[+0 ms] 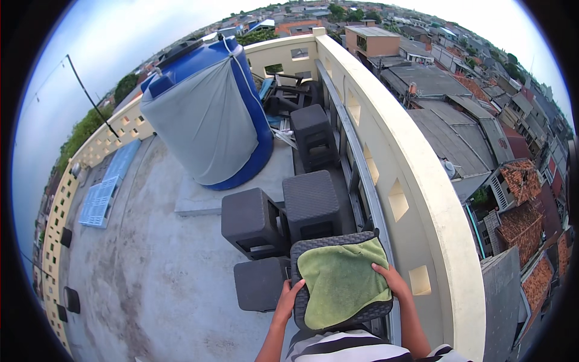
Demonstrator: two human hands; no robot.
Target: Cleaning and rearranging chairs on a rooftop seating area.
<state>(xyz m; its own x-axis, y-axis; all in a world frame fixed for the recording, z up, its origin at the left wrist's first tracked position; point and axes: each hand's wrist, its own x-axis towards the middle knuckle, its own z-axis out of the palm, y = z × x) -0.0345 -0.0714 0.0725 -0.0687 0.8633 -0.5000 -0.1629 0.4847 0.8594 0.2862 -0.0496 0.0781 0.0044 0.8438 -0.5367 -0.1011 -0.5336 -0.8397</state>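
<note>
A dark woven-pattern plastic stool is held close in front of my body, its seat facing up. Over most of that seat lies a green cloth with a dark edge. My left hand grips the stool's left side, thumb on the rim near the cloth. On the right side my right hand holds the stool's edge, with its thumb on the cloth. The fingers under both edges are hidden.
More dark stools stand just ahead and left, beside a parapet wall. A blue water tank partly wrapped in grey sheeting stands beyond. Light-blue plastic pallets lie far left. Piled furniture sits in the far corner.
</note>
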